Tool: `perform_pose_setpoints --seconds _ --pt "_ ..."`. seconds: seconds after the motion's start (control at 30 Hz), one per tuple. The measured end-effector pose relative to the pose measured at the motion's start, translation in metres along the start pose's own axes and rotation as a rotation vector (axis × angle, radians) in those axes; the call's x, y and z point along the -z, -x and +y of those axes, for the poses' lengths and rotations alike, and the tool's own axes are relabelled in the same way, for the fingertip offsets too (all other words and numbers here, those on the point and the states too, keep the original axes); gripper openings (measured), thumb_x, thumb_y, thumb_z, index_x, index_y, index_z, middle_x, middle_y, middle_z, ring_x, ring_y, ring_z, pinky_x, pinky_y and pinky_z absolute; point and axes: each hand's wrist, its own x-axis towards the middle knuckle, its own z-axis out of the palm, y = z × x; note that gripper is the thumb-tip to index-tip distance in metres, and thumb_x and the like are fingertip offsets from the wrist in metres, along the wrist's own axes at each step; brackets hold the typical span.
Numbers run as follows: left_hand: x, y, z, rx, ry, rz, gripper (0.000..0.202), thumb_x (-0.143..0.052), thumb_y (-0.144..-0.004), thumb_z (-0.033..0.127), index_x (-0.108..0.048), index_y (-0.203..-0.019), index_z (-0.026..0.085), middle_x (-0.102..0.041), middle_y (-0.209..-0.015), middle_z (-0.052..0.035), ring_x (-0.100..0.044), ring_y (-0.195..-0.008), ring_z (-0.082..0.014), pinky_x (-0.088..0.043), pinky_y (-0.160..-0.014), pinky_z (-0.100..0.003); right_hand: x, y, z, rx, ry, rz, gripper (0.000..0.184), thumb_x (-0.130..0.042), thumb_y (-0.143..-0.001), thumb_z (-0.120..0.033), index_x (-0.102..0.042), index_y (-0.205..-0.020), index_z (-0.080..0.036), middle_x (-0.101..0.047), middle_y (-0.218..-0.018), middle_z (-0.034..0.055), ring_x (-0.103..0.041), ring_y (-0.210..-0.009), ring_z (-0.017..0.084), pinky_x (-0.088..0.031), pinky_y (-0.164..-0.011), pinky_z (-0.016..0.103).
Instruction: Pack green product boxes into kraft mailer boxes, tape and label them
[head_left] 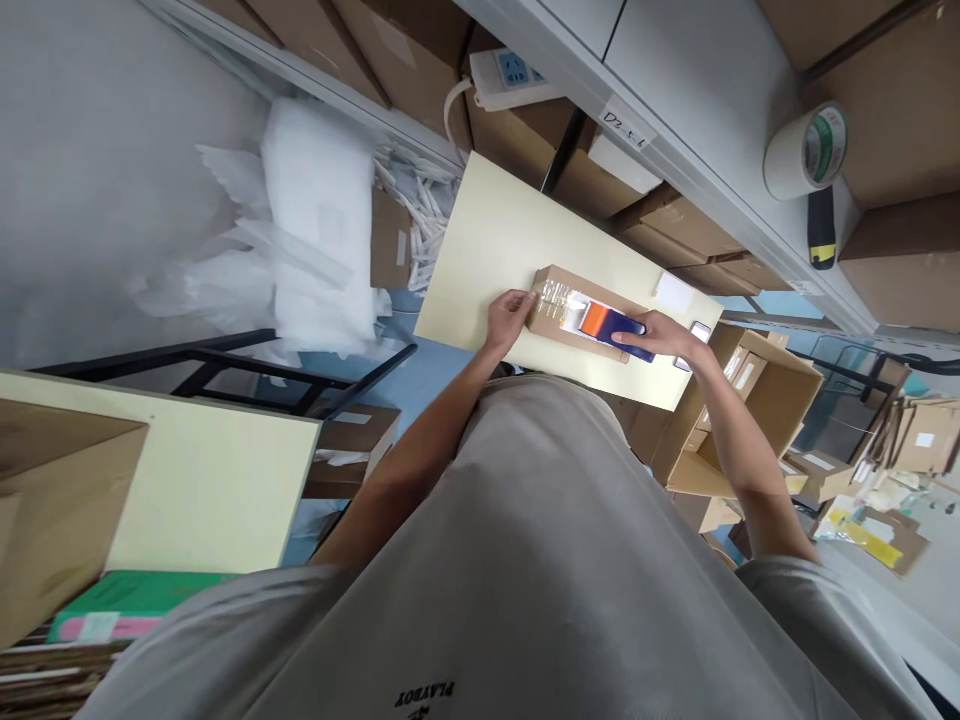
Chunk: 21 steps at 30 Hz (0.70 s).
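far left: a second cream table (217,480) close to the person, with a brown carton and green and pink packets below its edge.
packing pile: white foam bags (315,220) heaped against the wall, just left of the work table.
work table: a pale cream table (487,240) set under the shelving, and all the action is on it.
left hand: the left hand (508,315) is at the box's left end, fingers curled together and pressed on its corner, steadying it.
box: the small cardboard box (556,298) lies flat near the table's front edge, between both hands, clear tape shining along its top.
dispenser: an orange and blue tape dispenser (611,325) sits right on the box top, roll end toward the left hand.
right hand: the right hand (661,336) has its fingers wrapped tight round the dispenser's blue handle.
label: a white slip (673,293) on the table just behind that hand.
floor right: an open carton (750,400) beside the table, with smaller boxes inside.
shelf right: a roll of tape (806,150) up on the shelf, well apart from the hands.
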Motion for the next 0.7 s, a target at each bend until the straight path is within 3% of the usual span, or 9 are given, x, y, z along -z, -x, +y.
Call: perform_pose_setpoints --seconds 0.13,0.23,0.3,0.53,0.6,0.7 --pt "0.009 0.006 0.011 -0.027 -0.162 0.13 0.032 -0.099 -0.083 0.036 -0.073 -0.094 0.023 -0.067 -0.074 0.0033 -0.066 -0.076 -0.0168 -0.05 -0.079 -0.029 -0.001 -0.001 0.003 0.008 -0.01 0.005 0.075 -0.072 -0.085 -0.094 -0.075 -0.099 -0.02 -0.074 -0.08 0.0019 -0.065 -0.072 0.019 -0.047 -0.067 0.032" --pt "0.005 0.018 0.028 -0.149 -0.197 0.09 0.024 -0.09 -0.092 0.042 -0.077 -0.09 0.022 -0.076 -0.084 -0.0024 -0.069 -0.081 -0.0187 -0.053 -0.083 -0.031 -0.001 -0.002 0.007 0.019 -0.006 -0.002 0.075 -0.072 -0.085 -0.094 -0.075 -0.096 -0.02 -0.073 -0.08 0.002 -0.065 -0.072 0.019 -0.047 -0.066 0.032" --pt "-0.001 0.025 0.037 -0.191 -0.201 0.047 0.025 -0.092 -0.089 0.043 -0.079 -0.09 0.022 -0.08 -0.088 -0.0041 -0.07 -0.083 -0.0198 -0.055 -0.083 -0.033 -0.001 -0.003 0.009 0.037 -0.011 -0.007 0.071 -0.073 -0.087 -0.091 -0.075 -0.093 -0.02 -0.074 -0.081 0.003 -0.065 -0.072 0.019 -0.047 -0.067 0.033" --pt "-0.01 0.028 0.041 -0.074 -0.22 0.068 0.031 -0.099 -0.079 0.044 -0.077 -0.084 0.023 -0.073 -0.073 -0.0004 -0.066 -0.072 -0.0182 -0.05 -0.069 -0.032 -0.001 -0.01 0.006 0.043 0.006 -0.075 0.062 -0.081 -0.089 -0.082 -0.079 -0.087 -0.02 -0.075 -0.072 0.0052 -0.07 -0.067 0.022 -0.051 -0.066 0.035" --pt "-0.009 0.028 0.041 -0.068 -0.239 0.108 0.03 -0.099 -0.078 0.043 -0.078 -0.084 0.022 -0.071 -0.072 0.0004 -0.064 -0.07 -0.0171 -0.047 -0.067 -0.031 0.004 -0.001 0.016 0.036 -0.013 -0.124 0.065 -0.081 -0.089 -0.085 -0.081 -0.088 -0.02 -0.076 -0.068 0.0061 -0.072 -0.067 0.023 -0.054 -0.067 0.035" --pt "-0.01 0.03 0.042 -0.057 -0.28 0.17 0.025 -0.097 -0.077 0.038 -0.079 -0.084 0.022 -0.069 -0.072 0.0014 -0.061 -0.069 -0.0159 -0.044 -0.065 -0.029 0.017 0.026 0.055 -0.024 -0.02 -0.162 0.073 -0.076 -0.088 -0.092 -0.083 -0.086 -0.019 -0.077 -0.065 0.0083 -0.076 -0.068 0.025 -0.057 -0.067 0.036"
